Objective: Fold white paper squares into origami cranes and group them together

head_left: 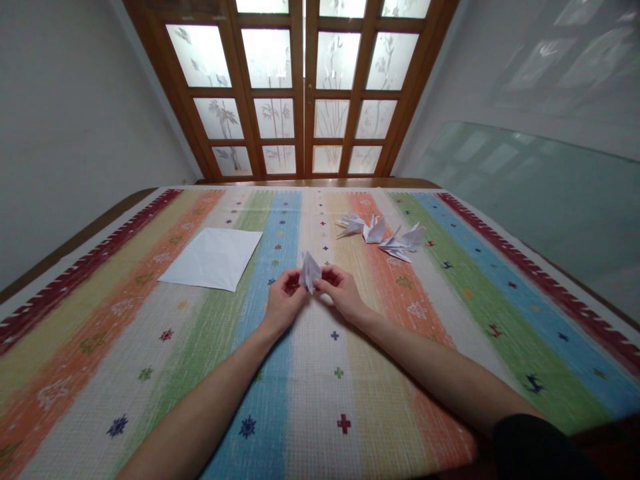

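Between my two hands, above the middle of the table, stands a small white piece of folded paper [309, 269] with a pointed top and layered flaps. My left hand [287, 297] pinches its left side between thumb and fingers. On the other side my right hand [341, 291] grips the right edge, thumb at the front near the bottom. Fingertips cover parts of the lower folds. Farther back on the right, several finished white paper cranes [373, 230] sit close together. To the left lies a flat stack of square white paper [213, 259].
A striped, patterned tablecloth [320, 413] covers the table. Beyond its far edge are wooden doors [303, 120] with frosted glass panes. White walls rise on both sides, and a pale glass panel [530, 193] leans at the right.
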`<state>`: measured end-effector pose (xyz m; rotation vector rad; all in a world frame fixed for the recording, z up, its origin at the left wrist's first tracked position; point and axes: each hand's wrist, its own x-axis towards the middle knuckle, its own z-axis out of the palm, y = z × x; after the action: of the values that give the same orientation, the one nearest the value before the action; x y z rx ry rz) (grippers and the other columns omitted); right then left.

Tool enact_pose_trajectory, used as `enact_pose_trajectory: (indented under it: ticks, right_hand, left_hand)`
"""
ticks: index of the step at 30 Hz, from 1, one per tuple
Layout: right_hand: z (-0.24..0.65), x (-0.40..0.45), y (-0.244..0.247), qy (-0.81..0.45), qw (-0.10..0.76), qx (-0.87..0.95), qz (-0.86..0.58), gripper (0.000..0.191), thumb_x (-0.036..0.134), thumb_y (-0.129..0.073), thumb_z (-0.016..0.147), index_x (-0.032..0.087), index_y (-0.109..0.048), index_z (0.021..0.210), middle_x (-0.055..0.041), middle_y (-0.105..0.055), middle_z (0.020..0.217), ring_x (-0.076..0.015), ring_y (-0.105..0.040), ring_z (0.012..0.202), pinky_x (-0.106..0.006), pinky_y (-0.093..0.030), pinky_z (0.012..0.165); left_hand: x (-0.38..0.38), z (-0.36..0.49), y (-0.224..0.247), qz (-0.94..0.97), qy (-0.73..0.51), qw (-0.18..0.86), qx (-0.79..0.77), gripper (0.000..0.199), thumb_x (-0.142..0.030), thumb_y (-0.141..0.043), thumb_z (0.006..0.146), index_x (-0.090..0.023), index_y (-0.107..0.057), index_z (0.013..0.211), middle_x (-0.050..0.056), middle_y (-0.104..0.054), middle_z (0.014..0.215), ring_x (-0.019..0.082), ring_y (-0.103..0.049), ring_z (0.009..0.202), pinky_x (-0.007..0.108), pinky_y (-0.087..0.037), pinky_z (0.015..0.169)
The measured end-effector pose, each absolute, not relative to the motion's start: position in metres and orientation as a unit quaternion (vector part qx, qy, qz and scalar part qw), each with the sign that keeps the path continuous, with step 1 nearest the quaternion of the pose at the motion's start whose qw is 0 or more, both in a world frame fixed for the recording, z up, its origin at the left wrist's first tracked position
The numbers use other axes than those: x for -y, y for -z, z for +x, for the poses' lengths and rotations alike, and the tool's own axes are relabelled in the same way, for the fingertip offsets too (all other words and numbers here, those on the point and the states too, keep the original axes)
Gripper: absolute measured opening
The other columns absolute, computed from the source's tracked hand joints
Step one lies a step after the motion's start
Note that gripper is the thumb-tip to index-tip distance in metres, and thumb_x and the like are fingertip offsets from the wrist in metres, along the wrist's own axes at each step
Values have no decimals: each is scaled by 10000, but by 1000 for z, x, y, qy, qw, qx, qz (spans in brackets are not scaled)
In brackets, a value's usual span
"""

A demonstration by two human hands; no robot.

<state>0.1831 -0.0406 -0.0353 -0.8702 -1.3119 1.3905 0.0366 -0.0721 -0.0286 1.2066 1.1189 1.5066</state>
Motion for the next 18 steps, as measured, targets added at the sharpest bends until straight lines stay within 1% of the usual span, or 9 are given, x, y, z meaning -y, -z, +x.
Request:
enact_pose_trajectory:
  ticks: [3,5,8,10,11,12,14,16,18]
  right_hand:
    - [182,45,35,-577,476,580,-324,240,408,-711,747,185,-668,825,-1,-646,739,-128,-586,646,-276,-488,648]
    - [181,48,35,-581,470,589,-306,256,406,-731,737,189,-675,861,-5,-658,782,-140,-604,702,-283,-489,691]
    - [180,49,36,-590,462,595,-292,326,385,-804,660,200,-676,896,-9,-676,856,-165,-621,783,-300,-488,762]
    - [181,49,36,-584,456,603,-296,298,408,-782,686,200,-680,874,-6,-670,829,-168,-617,768,-304,-485,757]
    - [181,49,36,-577,455,607,-303,270,425,-748,723,197,-681,852,-5,-663,805,-165,-611,751,-303,-484,744]
    - [181,49,36,-568,455,612,-310,254,439,-709,760,194,-678,823,-5,-654,779,-162,-603,732,-302,-483,728]
    - [181,49,36,-557,459,612,-324,266,455,-657,803,191,-656,765,-1,-630,728,-152,-588,691,-296,-488,693]
    - [180,49,36,-569,471,590,-328,266,465,-658,798,201,-627,783,13,-611,701,-142,-582,660,-297,-507,677]
    - [178,50,36,-593,480,561,-323,274,472,-676,778,218,-602,851,31,-600,681,-133,-580,630,-302,-526,669]
  left_hand:
    - [72,35,29,503,-602,386,-484,191,-261,-696,684,-162,-651,841,13,-674,741,133,-605,642,252,-485,631]
    - [73,33,29,533,-596,337,-497,127,-237,-684,692,-171,-646,794,10,-649,749,137,-594,674,244,-470,624]
    - [75,33,26,569,-598,253,-504,97,-207,-703,670,-182,-640,740,49,-642,932,173,-604,859,252,-473,670]
    - [76,33,26,573,-600,234,-507,110,-206,-719,660,-185,-633,726,67,-639,1036,191,-600,939,273,-482,725]
    - [75,34,27,571,-597,244,-507,119,-214,-724,663,-185,-629,730,65,-649,1022,188,-607,920,283,-485,742]
    - [75,34,28,566,-594,263,-508,130,-225,-727,666,-185,-626,737,57,-663,965,179,-615,866,287,-486,741]
    - [74,35,30,543,-592,307,-510,169,-250,-737,666,-181,-619,766,22,-657,802,151,-606,724,278,-483,698]
    - [73,37,31,509,-607,330,-514,211,-258,-746,654,-176,-608,791,-13,-620,708,130,-580,647,258,-471,656]
    - [72,38,31,483,-629,334,-510,234,-249,-750,638,-174,-591,791,-27,-600,696,117,-565,635,239,-457,638]
